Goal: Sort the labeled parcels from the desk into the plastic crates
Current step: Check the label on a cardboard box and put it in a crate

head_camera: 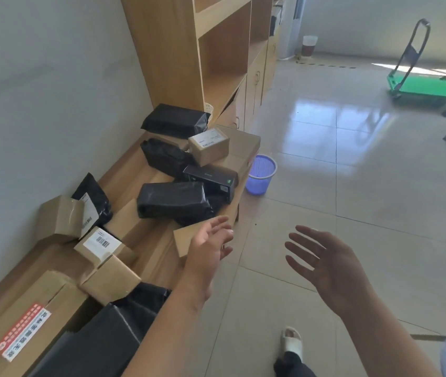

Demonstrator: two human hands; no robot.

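Note:
Parcels lie scattered along the wooden desk (134, 170) by the wall: several black poly bags such as the black bag (173, 202), a labeled cardboard box (208, 146), a black carton (211, 178), and a small barcode-labeled box (99, 244). My left hand (210, 243) hovers over the desk's front edge with fingers spread, just in front of a flat cardboard piece (186, 238), holding nothing. My right hand (322, 257) is open above the tiled floor, apart from any parcel. No plastic crate is in view.
A large cardboard box with a red-and-white sticker (26, 322) and a big black bag (102, 338) fill the near desk end. A blue waste basket (260, 174) stands on the floor past the desk. Wooden shelving (216, 63) rises behind; a green trolley (426, 85) sits far right.

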